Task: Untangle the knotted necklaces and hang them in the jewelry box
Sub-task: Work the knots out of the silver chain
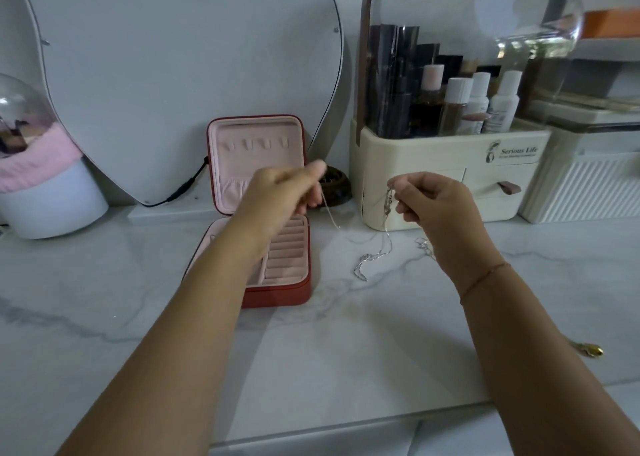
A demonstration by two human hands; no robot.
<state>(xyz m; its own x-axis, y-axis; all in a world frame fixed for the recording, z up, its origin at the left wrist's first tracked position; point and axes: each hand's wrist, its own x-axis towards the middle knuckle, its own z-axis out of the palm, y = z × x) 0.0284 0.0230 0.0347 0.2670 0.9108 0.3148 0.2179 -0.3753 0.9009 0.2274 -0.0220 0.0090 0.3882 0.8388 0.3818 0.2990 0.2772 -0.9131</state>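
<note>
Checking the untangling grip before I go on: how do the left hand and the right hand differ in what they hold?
The left hand pinches a single thin strand; the right hand grips a bunched clump of chain. The left hand is in front of the open jewelry box; the right hand is before the cream organizer. Both are raised above the countertop.

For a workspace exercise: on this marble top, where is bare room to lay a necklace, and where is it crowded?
Free: marble top before the jewelry box, between the forearms, and left of it toward the white pot. Crowded: between box and cosmetic organizer, where chains hang from left hand and right hand.
</note>
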